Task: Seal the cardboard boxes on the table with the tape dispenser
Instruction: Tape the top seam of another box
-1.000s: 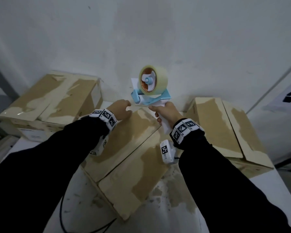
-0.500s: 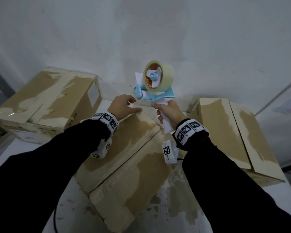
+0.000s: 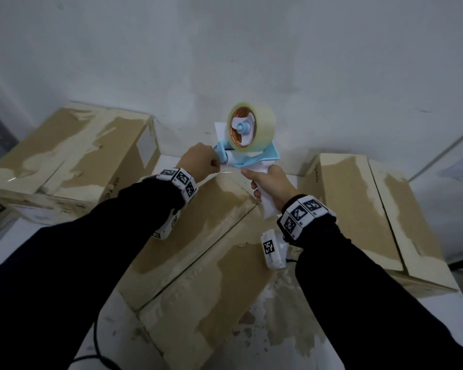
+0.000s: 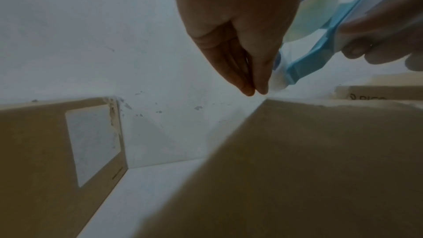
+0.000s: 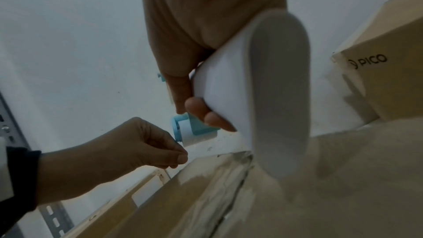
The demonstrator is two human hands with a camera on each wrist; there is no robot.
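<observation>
Right hand point(image 3: 271, 184) is wrapped tight around the white handle of the tape dispenser point(image 3: 247, 145), holding it up in the air above the far end of the middle cardboard box point(image 3: 198, 252), tape roll point(image 3: 251, 129) on top, blue frame tilted down toward the left. Left hand point(image 3: 199, 162) is in at the dispenser's front roller, thumb and fingertips point(image 5: 181, 156) pinched together just below it; a thin bright edge shows by the pinch in the head view, likely the tape's free end, though too faint to be sure. The middle box sits at an angle on the white desk point(image 3: 112, 324), its top flaps closed with the seam between them running toward the desk's far edge. A second box point(image 3: 72, 153) sits at the far-left corner, against the wall point(image 3: 225, 49), a pale label on its side. A third box point(image 3: 372, 209) is along the right edge, "PICO" printed on its near-facing side in the right wrist view.
</observation>
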